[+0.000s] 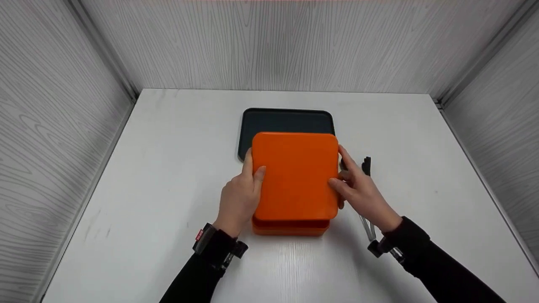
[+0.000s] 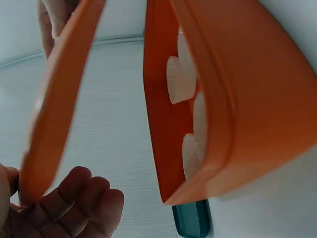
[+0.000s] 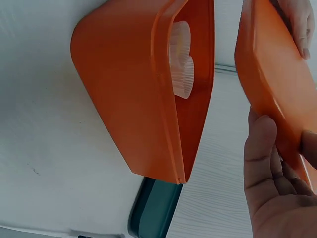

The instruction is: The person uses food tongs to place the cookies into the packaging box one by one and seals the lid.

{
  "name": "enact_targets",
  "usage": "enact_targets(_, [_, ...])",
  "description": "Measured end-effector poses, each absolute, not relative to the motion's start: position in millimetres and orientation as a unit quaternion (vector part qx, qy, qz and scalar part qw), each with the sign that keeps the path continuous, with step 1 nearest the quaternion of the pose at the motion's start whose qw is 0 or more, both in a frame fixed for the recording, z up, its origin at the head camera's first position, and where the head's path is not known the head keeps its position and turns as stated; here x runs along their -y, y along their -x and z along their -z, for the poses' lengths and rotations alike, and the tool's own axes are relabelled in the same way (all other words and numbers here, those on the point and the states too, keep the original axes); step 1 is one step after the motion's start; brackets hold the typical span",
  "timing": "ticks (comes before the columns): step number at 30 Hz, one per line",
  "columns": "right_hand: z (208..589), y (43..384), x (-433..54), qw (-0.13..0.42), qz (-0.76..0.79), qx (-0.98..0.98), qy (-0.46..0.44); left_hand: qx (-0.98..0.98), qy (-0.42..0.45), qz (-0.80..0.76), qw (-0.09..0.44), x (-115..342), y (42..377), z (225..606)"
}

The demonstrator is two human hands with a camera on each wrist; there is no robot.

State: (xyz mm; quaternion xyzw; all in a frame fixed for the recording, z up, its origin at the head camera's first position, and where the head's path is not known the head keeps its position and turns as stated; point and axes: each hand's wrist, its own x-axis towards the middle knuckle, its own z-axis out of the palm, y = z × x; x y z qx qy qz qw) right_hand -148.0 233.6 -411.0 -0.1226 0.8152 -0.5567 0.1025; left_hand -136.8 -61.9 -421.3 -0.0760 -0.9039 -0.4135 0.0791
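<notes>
Both hands hold an orange lid [image 1: 296, 176] by its two sides, raised above an orange box [image 1: 290, 230]. My left hand [image 1: 241, 198] grips the left edge, thumb on top and fingers beneath. On the right edge, my right hand [image 1: 365, 197] pinches the lid between thumb and fingers. A gap shows between lid and box in both wrist views. Several whitish pleated paper cups [image 2: 181, 82] sit inside the box; the same kind of cups [image 3: 182, 74] shows in the right wrist view. From above, the lid hides most of the box.
A dark flat tray [image 1: 288, 120] lies behind the box, partly covered by the lid in the head view. Metal tongs [image 1: 367, 167] with black tips lie to the right, partly under my right hand. Grey wood-grain panels [image 1: 269, 46] stand around the white table [image 1: 177, 168].
</notes>
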Motion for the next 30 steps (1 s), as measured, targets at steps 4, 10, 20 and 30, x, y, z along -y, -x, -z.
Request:
enact_targets(4, [415,147,-232,0.091,0.528,-0.836,0.121,0.921,0.071,0.377,0.069,63,142,431])
enact_targets(10, [423,147,-228,0.081,0.476,-0.866,0.132,0.927,0.047,0.371,0.032,61,147,444])
enact_targets(20, [444,160,-224,0.085,0.37,-0.916,0.129,0.949,0.023,0.313,0.006,58,153,461])
enact_targets(30, [456,166,-219,0.121,0.368,-0.915,0.109,0.954,-0.008,0.297,-0.029,58,159,472])
